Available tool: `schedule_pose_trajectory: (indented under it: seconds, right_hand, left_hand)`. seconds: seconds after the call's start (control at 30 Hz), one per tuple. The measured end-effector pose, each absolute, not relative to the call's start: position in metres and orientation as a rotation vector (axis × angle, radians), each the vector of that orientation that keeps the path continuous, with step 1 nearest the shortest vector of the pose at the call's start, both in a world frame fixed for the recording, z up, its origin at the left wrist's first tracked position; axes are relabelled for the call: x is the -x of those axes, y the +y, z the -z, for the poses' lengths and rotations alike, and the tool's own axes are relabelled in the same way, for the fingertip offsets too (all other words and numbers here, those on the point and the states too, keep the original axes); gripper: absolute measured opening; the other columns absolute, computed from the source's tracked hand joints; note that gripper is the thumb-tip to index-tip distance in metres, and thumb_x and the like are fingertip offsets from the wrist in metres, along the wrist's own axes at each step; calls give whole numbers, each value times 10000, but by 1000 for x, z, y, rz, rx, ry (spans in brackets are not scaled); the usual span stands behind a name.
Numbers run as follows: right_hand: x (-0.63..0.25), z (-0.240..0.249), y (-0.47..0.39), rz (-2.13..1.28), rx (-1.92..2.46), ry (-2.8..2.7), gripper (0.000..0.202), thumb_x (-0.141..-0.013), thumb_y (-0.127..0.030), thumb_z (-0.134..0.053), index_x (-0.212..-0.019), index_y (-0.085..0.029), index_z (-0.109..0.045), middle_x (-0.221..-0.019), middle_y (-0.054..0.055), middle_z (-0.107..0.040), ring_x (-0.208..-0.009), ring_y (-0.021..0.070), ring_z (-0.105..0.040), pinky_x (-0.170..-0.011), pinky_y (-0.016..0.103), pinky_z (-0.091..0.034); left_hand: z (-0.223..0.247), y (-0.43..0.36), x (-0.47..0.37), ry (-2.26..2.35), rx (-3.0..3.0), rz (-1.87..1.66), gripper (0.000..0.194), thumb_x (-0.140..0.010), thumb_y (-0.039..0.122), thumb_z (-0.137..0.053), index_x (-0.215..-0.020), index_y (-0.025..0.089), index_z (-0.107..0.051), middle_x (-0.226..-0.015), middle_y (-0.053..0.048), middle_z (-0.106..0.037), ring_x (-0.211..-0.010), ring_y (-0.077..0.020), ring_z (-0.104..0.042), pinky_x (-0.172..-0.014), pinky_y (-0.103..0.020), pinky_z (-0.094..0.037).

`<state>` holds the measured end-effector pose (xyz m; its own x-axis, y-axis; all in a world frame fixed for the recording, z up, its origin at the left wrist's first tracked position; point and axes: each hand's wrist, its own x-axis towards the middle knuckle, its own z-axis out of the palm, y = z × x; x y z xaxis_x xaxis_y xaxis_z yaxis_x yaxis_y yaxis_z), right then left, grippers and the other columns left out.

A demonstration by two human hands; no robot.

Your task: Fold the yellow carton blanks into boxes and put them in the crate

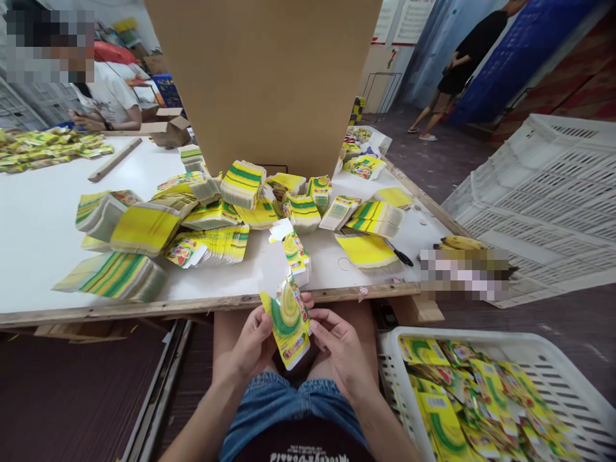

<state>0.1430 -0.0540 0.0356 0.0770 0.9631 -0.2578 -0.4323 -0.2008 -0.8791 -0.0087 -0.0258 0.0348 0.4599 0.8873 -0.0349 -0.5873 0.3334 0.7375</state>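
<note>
A yellow-green printed card package (287, 321) with a clear bulging front is held upright over my lap, near the table's front edge. My left hand (253, 343) pinches its left side between thumb and fingers. On its right side, my right hand (337, 346) grips the edge, thumb in front. Just beyond it on the table lies a small stack of cards (296, 253) with white flaps. Fanned stacks of yellow and green cards (206, 247) spread across the white table (43, 224).
A tall cardboard sheet (269, 83) stands behind the stacks. At lower right, a white basket (534, 346) holds several packages. White crates (543, 212) and bananas (462, 244) are at the right. One person (113, 93) sits back left; another (474, 48) stands back right.
</note>
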Motion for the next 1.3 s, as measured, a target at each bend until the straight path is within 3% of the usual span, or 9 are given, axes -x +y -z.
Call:
schedule_pose_trajectory:
  seconds: [0.3, 0.47, 0.57, 0.67, 0.8, 0.97, 1.07, 1.17, 1.3]
  right_hand:
    - [-139, -40, -63, -1168, 1413, -1134, 292, -800, -462, -673, -827, -172, -695, -787, 52, -704, -749, 218, -637, -688, 305, -530]
    - [-134, -33, -64, -1081, 1458, -1120, 298, -855, -457, -603, -741, -184, -635, -702, 31, -674, -669, 193, -624, -624, 275, -516]
    - [-136, -30, -63, -1066, 1430, -1167, 217, -849, -389, -636, -934, -190, -645, -846, 53, -706, -752, 203, -645, -670, 280, -529]
    - [-143, -31, -61, -1089, 1300, -1187, 401, -864, -331, -631, -1238, -224, -535, -1068, 77, -684, -855, 199, -650, -736, 287, -535]
    - [-156, -36, -55, -1209, 1127, -1246, 395, -905, -317, -580, -1285, -254, -491, -1092, 61, -667, -890, 183, -644, -799, 294, -522]
    - [-173, -42, -51, -1250, 1146, -1467, 168, -930, -341, -550, -1021, -212, -606, -841, 15, -661, -758, 158, -615, -675, 243, -477]
    - [-174, -41, -51, -1135, 1195, -1546, 200, -943, -339, -527, -852, -200, -638, -807, 17, -644, -756, 157, -599, -692, 246, -462]
    - [-170, -35, -52, -1095, 1194, -1415, 150, -932, -338, -552, -1001, -226, -624, -892, 27, -668, -842, 179, -626, -760, 270, -486]
    - [-171, -33, -50, -1041, 1214, -1369, 309, -928, -370, -553, -1215, -265, -594, -1072, 62, -677, -1008, 214, -626, -881, 332, -487]
  left_hand:
    - [-19, -24, -2, 775, -686, -1111, 376, -720, 442, -766, -938, 149, -676, -921, -91, -766, -936, -270, -708, -823, -379, -565]
    - [-22, -28, -5, 962, -826, -1199, 479, -769, 370, -734, -1151, 178, -521, -944, -66, -754, -901, -218, -706, -774, -309, -555]
    - [-29, -34, -3, 991, -913, -1221, 674, -792, 280, -718, -1315, 248, -294, -990, -48, -739, -924, -195, -699, -793, -291, -540]
    - [-33, -38, 3, 893, -985, -1122, 704, -841, 253, -663, -1374, 273, -204, -1104, -79, -701, -1002, -198, -674, -840, -298, -522]
    - [-34, -38, 15, 740, -1038, -966, 570, -863, 248, -638, -1344, 246, -332, -1160, -115, -663, -1037, -222, -651, -859, -309, -506]
    - [-28, -39, 22, 619, -983, -853, 382, -801, 218, -716, -1111, 221, -493, -992, -57, -692, -904, -191, -670, -762, -259, -500]
    - [-27, -41, 21, 589, -948, -819, 512, -814, 222, -706, -1235, 251, -416, -938, -43, -698, -826, -172, -678, -727, -259, -501]
    - [-29, -40, 18, 603, -936, -820, 757, -819, 232, -703, -1409, 288, -232, -983, -63, -707, -859, -190, -688, -760, -290, -509]
    - [-28, -38, 17, 651, -967, -826, 595, -799, 241, -717, -1313, 221, -420, -1023, -91, -709, -893, -211, -688, -780, -298, -512]
